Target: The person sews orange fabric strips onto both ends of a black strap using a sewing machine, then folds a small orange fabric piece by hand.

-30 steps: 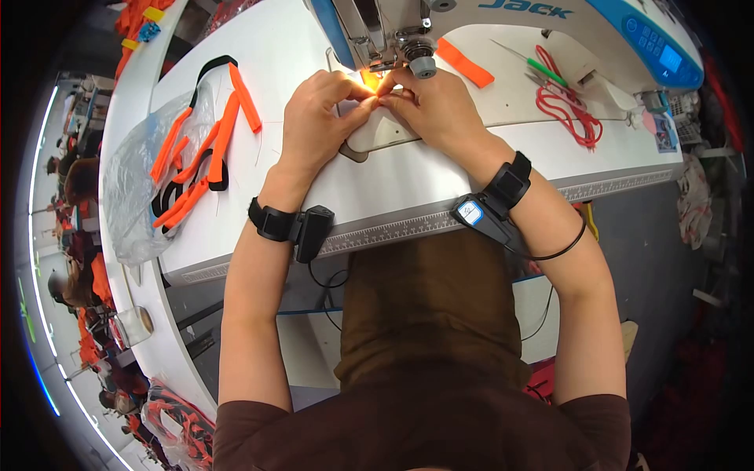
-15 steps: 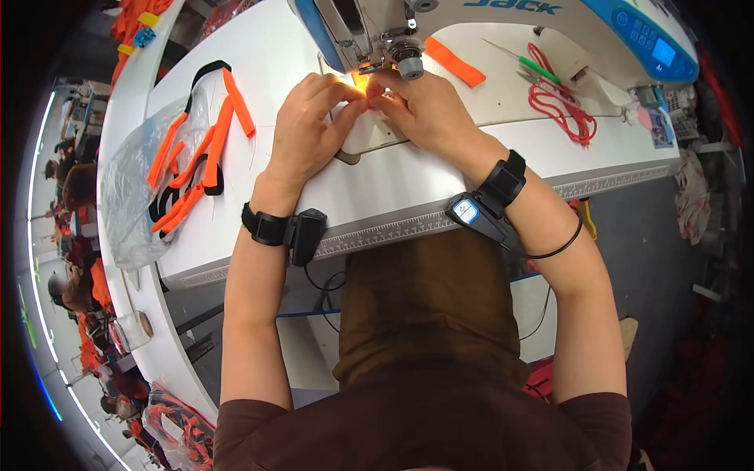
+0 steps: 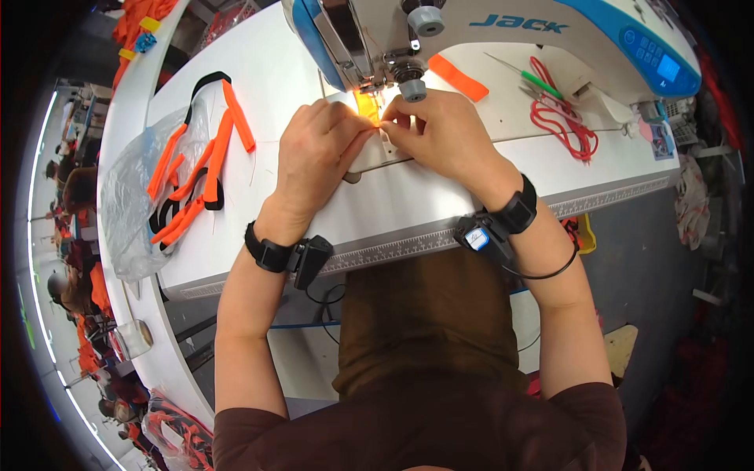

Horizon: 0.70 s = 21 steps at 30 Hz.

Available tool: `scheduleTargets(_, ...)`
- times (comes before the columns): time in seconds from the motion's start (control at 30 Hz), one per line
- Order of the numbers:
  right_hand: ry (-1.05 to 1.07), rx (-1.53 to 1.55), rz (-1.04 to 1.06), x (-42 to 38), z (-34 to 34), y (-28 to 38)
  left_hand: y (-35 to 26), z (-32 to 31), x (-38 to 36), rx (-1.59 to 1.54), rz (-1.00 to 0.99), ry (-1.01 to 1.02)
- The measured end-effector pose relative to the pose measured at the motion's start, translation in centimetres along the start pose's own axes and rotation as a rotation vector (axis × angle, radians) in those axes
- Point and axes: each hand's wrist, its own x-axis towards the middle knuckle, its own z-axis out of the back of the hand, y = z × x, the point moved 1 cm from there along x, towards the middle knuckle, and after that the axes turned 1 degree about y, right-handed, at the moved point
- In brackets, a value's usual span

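Under the lit head of the white and blue sewing machine (image 3: 510, 31), an orange fabric piece (image 3: 367, 106) lies at the needle area. My left hand (image 3: 323, 149) pinches its near edge from the left, thumb and fingertips together. From the right, my right hand (image 3: 440, 133) pinches the same edge, its fingertips almost touching the left ones. Glare partly hides the fabric. Behind my right hand lies a loose orange strip (image 3: 459, 77).
Orange and black straps (image 3: 212, 157) lie on a clear plastic bag (image 3: 129, 196) at the left. Green-handled scissors (image 3: 542, 84) and a red cord (image 3: 577, 137) are at the right. Several people are in the far left background.
More of the orange fabric shows under the machine head. Both hands sit slightly lower and further right in view, still pinching. The machine and table have also shifted lower in view.
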Motion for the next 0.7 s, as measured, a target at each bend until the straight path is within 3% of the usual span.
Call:
scheduleTargets(0.3,-0.012,-0.138,0.154,-0.6,-0.2,0.1,-0.7,0.3,0.0,0.065,0.021,0.087)
scheduleTargets(0.7,0.024,-0.196,0.174,-0.8,-0.1,0.7,-1.2,0.2,-0.5,0.077,-0.016,0.089)
